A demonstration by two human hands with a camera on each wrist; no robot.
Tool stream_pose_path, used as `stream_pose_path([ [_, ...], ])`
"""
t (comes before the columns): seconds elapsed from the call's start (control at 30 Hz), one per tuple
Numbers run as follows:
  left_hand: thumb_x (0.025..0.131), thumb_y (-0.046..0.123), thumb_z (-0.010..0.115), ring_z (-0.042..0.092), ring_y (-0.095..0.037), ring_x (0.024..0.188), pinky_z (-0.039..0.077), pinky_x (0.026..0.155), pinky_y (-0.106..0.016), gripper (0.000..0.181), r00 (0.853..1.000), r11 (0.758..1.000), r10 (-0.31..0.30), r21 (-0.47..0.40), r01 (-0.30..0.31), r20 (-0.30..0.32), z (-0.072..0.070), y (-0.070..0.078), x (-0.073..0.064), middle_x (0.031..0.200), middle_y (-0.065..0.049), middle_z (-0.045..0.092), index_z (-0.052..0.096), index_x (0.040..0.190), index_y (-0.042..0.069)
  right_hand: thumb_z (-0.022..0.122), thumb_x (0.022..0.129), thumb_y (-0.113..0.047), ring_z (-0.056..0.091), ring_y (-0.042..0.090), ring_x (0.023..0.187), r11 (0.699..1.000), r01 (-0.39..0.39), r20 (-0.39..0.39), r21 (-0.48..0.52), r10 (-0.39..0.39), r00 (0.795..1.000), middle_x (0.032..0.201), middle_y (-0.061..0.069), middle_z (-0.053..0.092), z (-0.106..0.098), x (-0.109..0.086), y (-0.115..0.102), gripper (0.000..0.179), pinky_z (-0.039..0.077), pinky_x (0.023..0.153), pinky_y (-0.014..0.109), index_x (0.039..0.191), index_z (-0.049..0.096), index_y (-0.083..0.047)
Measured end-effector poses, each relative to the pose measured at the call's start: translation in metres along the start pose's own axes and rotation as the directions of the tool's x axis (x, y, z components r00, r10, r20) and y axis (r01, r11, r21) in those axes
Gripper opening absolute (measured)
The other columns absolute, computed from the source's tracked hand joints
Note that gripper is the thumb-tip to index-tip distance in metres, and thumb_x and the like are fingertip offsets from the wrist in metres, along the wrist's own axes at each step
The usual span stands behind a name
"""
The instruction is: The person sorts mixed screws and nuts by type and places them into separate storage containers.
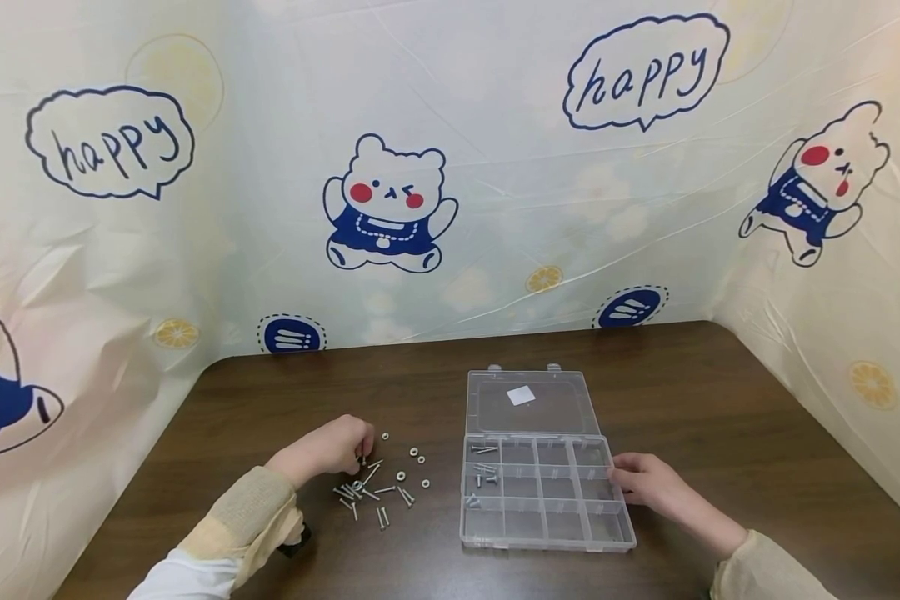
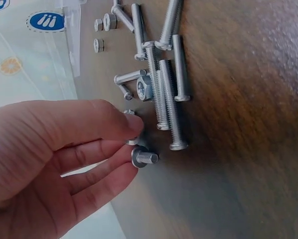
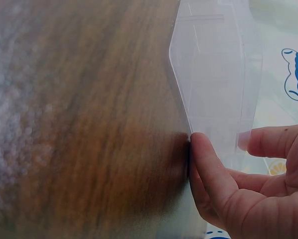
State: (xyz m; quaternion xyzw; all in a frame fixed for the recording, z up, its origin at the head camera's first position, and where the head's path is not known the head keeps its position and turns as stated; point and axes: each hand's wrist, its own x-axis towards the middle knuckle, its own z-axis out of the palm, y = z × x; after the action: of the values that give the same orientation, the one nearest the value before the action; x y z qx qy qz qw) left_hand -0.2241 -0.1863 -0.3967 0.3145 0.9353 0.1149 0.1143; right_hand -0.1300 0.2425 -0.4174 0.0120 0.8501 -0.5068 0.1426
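Note:
My left hand (image 1: 342, 444) is over the loose hardware left of the box. In the left wrist view its thumb and fingers pinch small metal pieces, and a short screw (image 2: 145, 157) shows at the fingertips. Just beyond lie long screws (image 2: 173, 109) and a nut (image 2: 144, 88). A clear plastic compartment box (image 1: 521, 510) stands with its lid laid back. A few screws (image 1: 484, 450) lie in its left-hand compartments. My right hand (image 1: 645, 479) holds the box's right side, thumb at the rim and fingers (image 3: 209, 167) against the outer wall.
Loose screws (image 1: 384, 517) and several nuts (image 1: 401, 476) are scattered on the brown table (image 1: 330, 383) between the left hand and the box. The lid (image 1: 532, 417) lies toward the back with a small white label (image 1: 521, 395) on it. A printed curtain (image 1: 495, 167) encloses the table.

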Motion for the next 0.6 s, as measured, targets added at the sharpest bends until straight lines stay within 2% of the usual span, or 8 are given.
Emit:
stream_pose_path([
  [0.13, 0.054, -0.006, 0.066, 0.042, -0.007, 0.055, 0.038, 0.051, -0.021, 0.022, 0.996, 0.997, 0.075, 0.018, -0.075, -0.038, -0.002, 0.0, 0.002, 0.06, 0.004, 0.048, 0.055, 0.065, 0.008, 0.047, 0.089, -0.004, 0.06, 0.032, 0.091, 1.0, 0.003, 0.003, 0.004, -0.003, 1.0, 0.099, 0.029, 0.057, 0.0, 0.0, 0.0, 0.035, 0.051, 0.074, 0.04, 0.108, 0.045, 0.025],
  [0.23, 0.055, -0.005, 0.067, 0.042, -0.006, 0.054, 0.038, 0.049, -0.02, 0.019, 0.987, 0.99, 0.141, 0.039, -0.138, -0.083, -0.006, 0.003, 0.005, 0.058, 0.005, 0.048, 0.056, 0.061, 0.009, 0.047, 0.089, -0.004, 0.06, 0.032, 0.091, 1.0, 0.002, 0.003, 0.002, -0.002, 1.0, 0.099, 0.029, 0.057, 0.0, 0.0, 0.0, 0.035, 0.051, 0.074, 0.04, 0.108, 0.045, 0.025],
  [0.4, 0.06, -0.006, 0.067, 0.043, -0.005, 0.055, 0.039, 0.049, -0.018, 0.017, 0.97, 0.979, 0.203, 0.058, -0.197, -0.134, -0.011, 0.01, 0.01, 0.061, 0.005, 0.047, 0.059, 0.058, 0.009, 0.048, 0.088, -0.004, 0.06, 0.032, 0.091, 1.0, -0.001, -0.002, -0.003, 0.001, 1.0, 0.099, 0.028, 0.057, 0.0, 0.0, 0.0, 0.035, 0.051, 0.074, 0.04, 0.108, 0.046, 0.024],
  [0.5, 0.061, -0.006, 0.064, 0.043, -0.005, 0.056, 0.039, 0.05, -0.017, 0.018, 0.955, 0.97, 0.241, 0.077, -0.231, -0.172, -0.012, 0.016, 0.013, 0.061, 0.005, 0.047, 0.058, 0.058, 0.01, 0.048, 0.088, -0.004, 0.06, 0.032, 0.091, 1.0, 0.0, -0.003, -0.002, 0.0, 1.0, 0.099, 0.028, 0.057, 0.001, 0.0, 0.0, 0.035, 0.051, 0.074, 0.04, 0.108, 0.046, 0.025],
  [0.6, 0.061, -0.006, 0.063, 0.043, -0.004, 0.056, 0.038, 0.051, -0.017, 0.019, 0.933, 0.957, 0.287, 0.104, -0.271, -0.218, -0.013, 0.024, 0.016, 0.062, 0.006, 0.046, 0.057, 0.057, 0.012, 0.048, 0.088, -0.004, 0.06, 0.032, 0.091, 1.0, -0.001, -0.005, 0.001, 0.001, 1.0, 0.098, 0.028, 0.057, 0.001, 0.0, 0.001, 0.035, 0.051, 0.074, 0.04, 0.108, 0.046, 0.025],
])
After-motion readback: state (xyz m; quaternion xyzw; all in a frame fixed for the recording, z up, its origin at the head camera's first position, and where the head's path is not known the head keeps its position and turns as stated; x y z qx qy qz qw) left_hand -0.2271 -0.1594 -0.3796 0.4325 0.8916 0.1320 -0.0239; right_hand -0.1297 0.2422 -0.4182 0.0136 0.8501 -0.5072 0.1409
